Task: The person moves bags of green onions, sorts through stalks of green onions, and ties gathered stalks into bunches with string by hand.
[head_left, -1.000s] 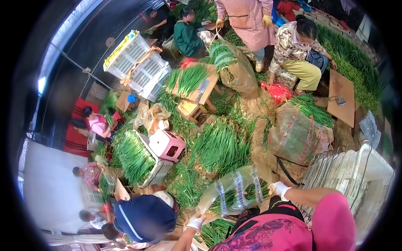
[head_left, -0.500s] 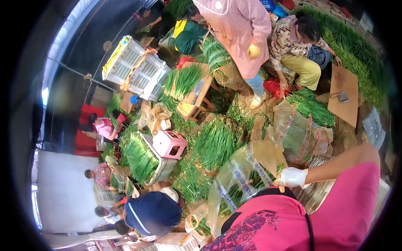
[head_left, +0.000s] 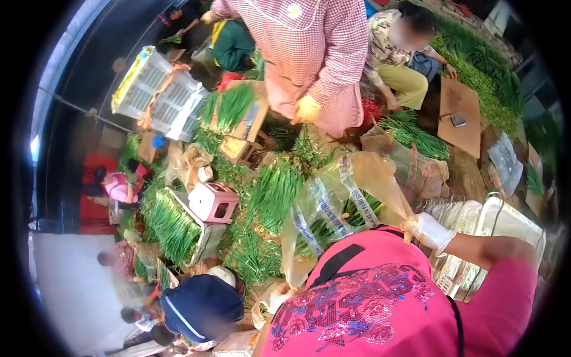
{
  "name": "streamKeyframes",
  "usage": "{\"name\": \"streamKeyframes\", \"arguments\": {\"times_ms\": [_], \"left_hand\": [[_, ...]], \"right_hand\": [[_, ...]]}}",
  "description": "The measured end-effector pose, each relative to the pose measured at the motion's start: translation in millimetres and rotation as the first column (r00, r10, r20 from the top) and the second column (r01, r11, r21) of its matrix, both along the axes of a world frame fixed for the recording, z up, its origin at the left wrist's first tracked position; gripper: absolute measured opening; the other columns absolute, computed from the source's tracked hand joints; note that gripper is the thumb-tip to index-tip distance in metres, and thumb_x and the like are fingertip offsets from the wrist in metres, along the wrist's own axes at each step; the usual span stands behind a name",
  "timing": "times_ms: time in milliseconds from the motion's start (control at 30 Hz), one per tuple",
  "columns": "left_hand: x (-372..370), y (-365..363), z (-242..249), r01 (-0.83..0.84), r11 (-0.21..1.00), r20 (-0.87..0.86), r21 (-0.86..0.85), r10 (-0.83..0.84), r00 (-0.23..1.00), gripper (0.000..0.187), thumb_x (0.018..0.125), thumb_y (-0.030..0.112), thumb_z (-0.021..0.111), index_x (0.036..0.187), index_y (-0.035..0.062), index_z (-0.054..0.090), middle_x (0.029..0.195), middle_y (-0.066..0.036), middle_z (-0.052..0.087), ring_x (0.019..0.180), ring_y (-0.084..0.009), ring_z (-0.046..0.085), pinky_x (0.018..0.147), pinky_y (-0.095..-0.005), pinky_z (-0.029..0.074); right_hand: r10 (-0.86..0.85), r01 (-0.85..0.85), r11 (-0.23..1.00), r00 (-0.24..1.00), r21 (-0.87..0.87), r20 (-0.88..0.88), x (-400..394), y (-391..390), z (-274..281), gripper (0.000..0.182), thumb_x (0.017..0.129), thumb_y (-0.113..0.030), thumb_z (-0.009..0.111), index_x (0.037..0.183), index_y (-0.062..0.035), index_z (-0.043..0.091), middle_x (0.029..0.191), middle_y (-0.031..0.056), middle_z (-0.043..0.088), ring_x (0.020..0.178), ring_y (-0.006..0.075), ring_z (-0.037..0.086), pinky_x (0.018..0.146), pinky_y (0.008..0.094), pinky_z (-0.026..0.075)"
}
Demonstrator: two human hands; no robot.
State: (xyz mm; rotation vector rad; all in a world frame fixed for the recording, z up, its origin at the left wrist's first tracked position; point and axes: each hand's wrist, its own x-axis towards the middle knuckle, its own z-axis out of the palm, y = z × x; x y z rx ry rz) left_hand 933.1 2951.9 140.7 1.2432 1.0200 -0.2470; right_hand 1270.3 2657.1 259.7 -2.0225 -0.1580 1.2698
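Observation:
A clear plastic bag (head_left: 321,196) with bands of blue print spreads in front of my pink top, with long green stalks (head_left: 351,229) showing inside it. My right hand (head_left: 429,232), in a whitish glove, grips a bunched corner of the bag at the right. At the bag's lower left edge is my left hand (head_left: 277,296), also in a pale glove and partly hidden by my clothing; its fingers appear closed on the plastic. Beyond the bag lies a heap of green stalks (head_left: 276,189).
A person in a checkered smock (head_left: 315,59) stands ahead; another sits near a brown board (head_left: 459,116). A pink stool (head_left: 213,202) stands beside a crate of greens (head_left: 205,241). White crates (head_left: 505,223) are on my right. A person in dark blue (head_left: 202,306) is at the left.
The view has shifted, and my left hand now shows at the bag's edge. My right hand still grips the bag, its corner pulled tauter. The person in the smock has come closer.

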Motion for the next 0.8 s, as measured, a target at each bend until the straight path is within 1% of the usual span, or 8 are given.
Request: {"name": "streamKeyframes", "arguments": {"times_ms": [33,100,167,233,533,600,633,800], "left_hand": [[10.7,14.1,-5.6,0.027,0.982,0.090,-0.189,-0.010,0.996,0.017,0.086,0.016,0.056,0.087,-0.0009,0.057,0.080,-0.007,0.062,0.069,-0.0125,0.057,0.066,-0.0250,0.046],[41.6,12.2,26.1,0.023,0.999,-0.054,0.040,-0.021,0.998,0.011,0.085,0.011,0.055,0.085,-0.0003,0.056,0.080,-0.007,0.062,0.070,-0.0126,0.057,0.067,-0.0253,0.047],[52.5,26.3,19.7,0.027,0.999,0.058,-0.036,-0.025,0.998,0.008,0.083,0.009,0.055,0.084,0.0007,0.056,0.079,-0.006,0.062,0.071,-0.0112,0.056,0.067,-0.0233,0.045],[83.2,30.5,35.8,0.084,0.993,-0.024,0.082,-0.082,0.996,0.010,0.083,0.012,0.056,0.084,0.0018,0.057,0.078,-0.005,0.062,0.070,-0.0099,0.055,0.065,-0.0223,0.044],[217.6,52.5,21.8,0.529,0.791,-0.048,0.308,-0.543,0.839,0.019,0.078,0.021,0.059,0.082,0.0039,0.065,0.069,-0.004,0.063,0.062,-0.0095,0.055,0.059,-0.0246,0.044],[272.7,38.9,75.5,0.647,0.693,-0.190,0.318,-0.622,0.760,0.020,0.076,0.022,0.060,0.085,0.0049,0.066,0.069,-0.003,0.063,0.062,-0.0103,0.055,0.058,-0.0263,0.045],[284.4,43.8,64.7,0.617,0.731,-0.091,0.292,-0.621,0.779,0.023,0.076,0.026,0.059,0.083,0.0051,0.065,0.068,-0.007,0.063,0.060,-0.0164,0.057,0.057,-0.0291,0.046],[390.5,29.2,101.5,0.801,0.211,-0.281,0.561,-0.861,0.424,0.023,0.072,0.028,0.061,0.077,0.0054,0.063,0.064,-0.012,0.060,0.059,-0.0197,0.059,0.056,-0.0314,0.047]], "right_hand": [[-0.037,0.037,0.999,0.999,0.029,0.003,-4.5,-5.6,-3.4,0.036,0.083,-0.030,0.051,0.062,-0.0024,0.062,0.058,0.0054,0.054,0.059,0.0118,0.047,0.057,0.0267,0.038],[-0.111,0.109,0.990,0.994,0.094,0.015,-12.9,-19.5,-13.2,0.036,0.083,-0.028,0.050,0.062,-0.0020,0.062,0.058,0.0049,0.054,0.061,0.0114,0.048,0.058,0.0269,0.038],[-0.237,0.241,0.969,0.969,0.054,-0.073,-12.8,-22.3,-1.1,0.034,0.083,-0.026,0.049,0.064,0.0001,0.061,0.060,0.0060,0.057,0.062,0.0118,0.048,0.060,0.0264,0.038],[-0.397,0.414,0.906,0.905,0.094,-0.154,-16.6,-25.9,1.0,0.033,0.082,-0.026,0.049,0.066,0.0010,0.061,0.062,0.0072,0.058,0.062,0.0125,0.048,0.061,0.0261,0.038],[-0.557,0.564,0.823,0.825,0.062,-0.097,4.3,-62.5,9.7,0.025,0.081,-0.024,0.050,0.075,-0.0013,0.058,0.061,0.0039,0.055,0.056,0.0102,0.046,0.054,0.0230,0.035],[-0.616,0.631,0.772,0.772,0.072,-0.159,10.0,-79.3,-8.4,0.025,0.080,-0.025,0.051,0.075,-0.0015,0.058,0.060,0.0039,0.055,0.055,0.0107,0.046,0.053,0.0232,0.035],[-0.635,0.656,0.751,0.748,0.074,-0.193,15.0,-87.1,-15.1,0.025,0.079,-0.025,0.052,0.076,-0.0016,0.058,0.060,0.0039,0.055,0.054,0.0109,0.046,0.053,0.0232,0.035],[-0.707,0.746,0.644,0.665,0.169,-0.240,30.8,-107.3,-40.5,0.021,0.078,-0.021,0.053,0.065,-0.0054,0.053,0.053,0.0033,0.048,0.047,0.0100,0.041,0.045,0.0235,0.028]]}}
